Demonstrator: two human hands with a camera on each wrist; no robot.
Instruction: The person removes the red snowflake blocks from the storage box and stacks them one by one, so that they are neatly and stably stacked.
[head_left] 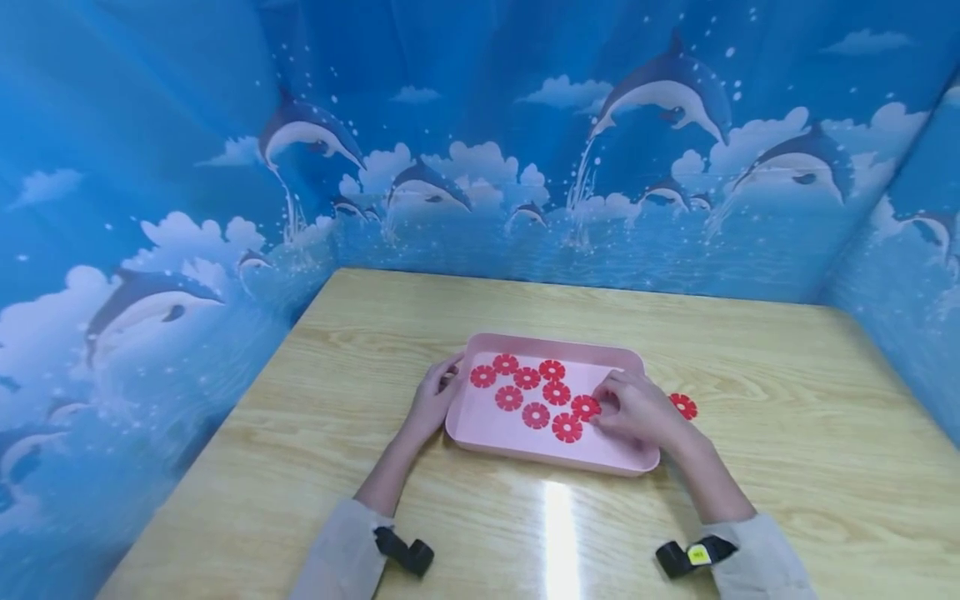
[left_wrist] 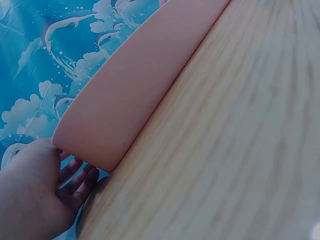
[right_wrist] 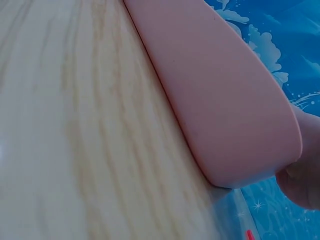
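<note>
the red discs (head_left: 508, 407) before you are flat and round, notched around the rim, with a hole at the centre. you have ten: nine in one pink tray (head_left: 525, 450), counting the one at your fingertips, and one on the wooden tabletop (head_left: 360, 350), just right of the tray. your right hand (head_left: 636, 408) pinches a disc; your left hand (head_left: 433, 396), fingers loosely bent, touches the tray's left end.

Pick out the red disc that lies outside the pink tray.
The red disc on the wooden table, just past the right end of the pink tray; the other red discs are all within the tray.
</note>
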